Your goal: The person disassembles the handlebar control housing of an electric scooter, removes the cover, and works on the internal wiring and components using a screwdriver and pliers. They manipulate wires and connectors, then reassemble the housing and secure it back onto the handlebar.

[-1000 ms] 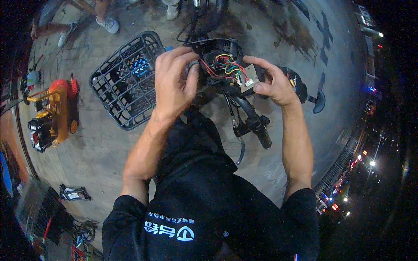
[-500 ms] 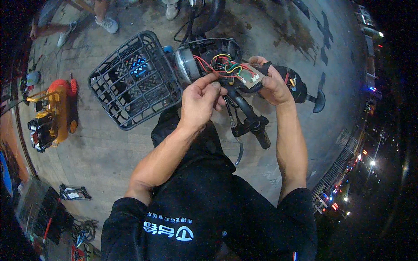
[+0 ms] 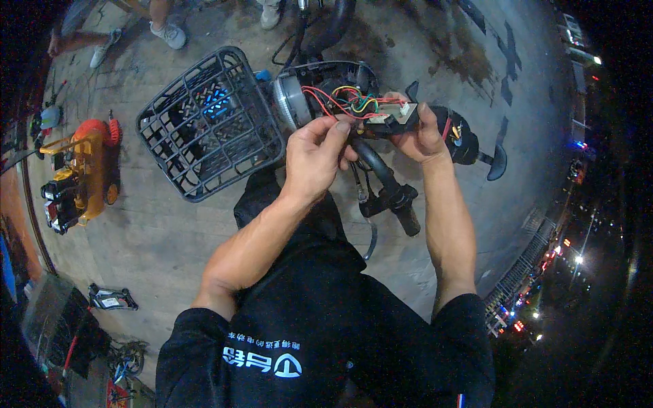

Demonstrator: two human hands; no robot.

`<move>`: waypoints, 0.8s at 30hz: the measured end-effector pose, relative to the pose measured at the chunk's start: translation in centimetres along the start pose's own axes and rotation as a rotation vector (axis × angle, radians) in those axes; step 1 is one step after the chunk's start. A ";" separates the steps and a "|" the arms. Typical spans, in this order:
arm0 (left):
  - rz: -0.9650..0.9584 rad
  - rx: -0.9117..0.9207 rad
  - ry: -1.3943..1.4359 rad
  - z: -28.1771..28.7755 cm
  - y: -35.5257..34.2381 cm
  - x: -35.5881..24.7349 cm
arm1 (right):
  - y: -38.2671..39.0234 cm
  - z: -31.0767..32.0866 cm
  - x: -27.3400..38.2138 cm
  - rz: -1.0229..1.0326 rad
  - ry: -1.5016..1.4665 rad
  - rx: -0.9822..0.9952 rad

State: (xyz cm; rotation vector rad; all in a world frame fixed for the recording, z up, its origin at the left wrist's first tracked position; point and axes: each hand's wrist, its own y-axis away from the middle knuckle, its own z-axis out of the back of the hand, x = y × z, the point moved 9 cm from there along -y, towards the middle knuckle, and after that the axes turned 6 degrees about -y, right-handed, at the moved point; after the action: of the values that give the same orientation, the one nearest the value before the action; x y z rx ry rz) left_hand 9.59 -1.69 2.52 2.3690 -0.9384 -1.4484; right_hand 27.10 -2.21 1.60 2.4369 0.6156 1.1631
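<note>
Grips a pale circuit board (image 3: 394,112) in a dark case with the right hand (image 3: 423,143), with the thumb at the three-o'clock end and the other fingers around the case. Holds the left hand (image 3: 313,155) at eight o'clock from the board, with thumb and forefinger bent close together beside a bundle of red, yellow and green wires (image 3: 357,103); cannot tell whether a strand is caught between the tips. Has both hands near each other, yet apart.

Shows white connectors (image 3: 405,107) on the board, with the wires leading off toward ten o'clock into an open black housing (image 3: 367,70). Has a round, clear-faced lamp (image 3: 291,102) at nine o'clock, just past the housing, and a black grid basket (image 3: 204,146) right beyond. Bends a black handlebar (image 3: 384,166) away toward six o'clock, with a brake lever (image 3: 371,245) below.

Wears a black short-sleeved top (image 3: 320,313) with white print. Stands over grey concrete floor (image 3: 197,251).

Farther out, includes a yellow machine (image 3: 94,180) with a red part at nine o'clock, another person's pale shoe (image 3: 169,34) toward ten, a black tray-like object (image 3: 112,298) at eight, a fence (image 3: 513,275) at five, and small bright lights (image 3: 579,260) in darkness at four.
</note>
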 end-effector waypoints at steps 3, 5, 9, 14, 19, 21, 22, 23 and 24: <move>-0.040 0.019 0.021 0.1 0.4 -0.3 | -0.1 0.1 -0.5 -0.005 0.019 0.033; -0.072 0.030 0.086 0.1 0.4 -0.6 | 0.0 0.0 -0.7 0.009 0.001 0.049; -0.096 0.043 0.167 0.5 0.6 -0.7 | 0.3 -0.6 -0.8 0.038 -0.033 0.051; -0.070 0.010 0.170 1.3 0.7 -0.2 | 0.9 -2.0 -0.4 0.076 0.045 0.010; -0.047 -0.010 0.206 2.1 1.0 0.1 | 1.4 -3.2 0.1 0.103 0.155 -0.020; -0.030 -0.012 0.202 2.4 1.1 0.4 | 1.6 -3.2 0.1 0.088 0.238 -0.062; -0.021 -0.017 0.209 2.5 1.2 0.5 | 1.8 -3.0 0.0 0.069 0.303 -0.099; -0.011 -0.020 0.213 2.6 1.3 0.7 | 1.9 -2.8 -0.1 0.041 0.366 -0.142; -0.001 -0.026 0.221 2.8 1.3 0.9 | 2.1 -3.2 0.1 0.065 0.363 -0.122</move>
State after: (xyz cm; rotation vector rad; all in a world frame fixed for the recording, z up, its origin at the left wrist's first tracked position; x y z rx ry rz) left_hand 6.97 -2.83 1.15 2.4473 -0.8567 -1.1604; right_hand 25.06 -3.43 4.62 2.1738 0.5496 1.6384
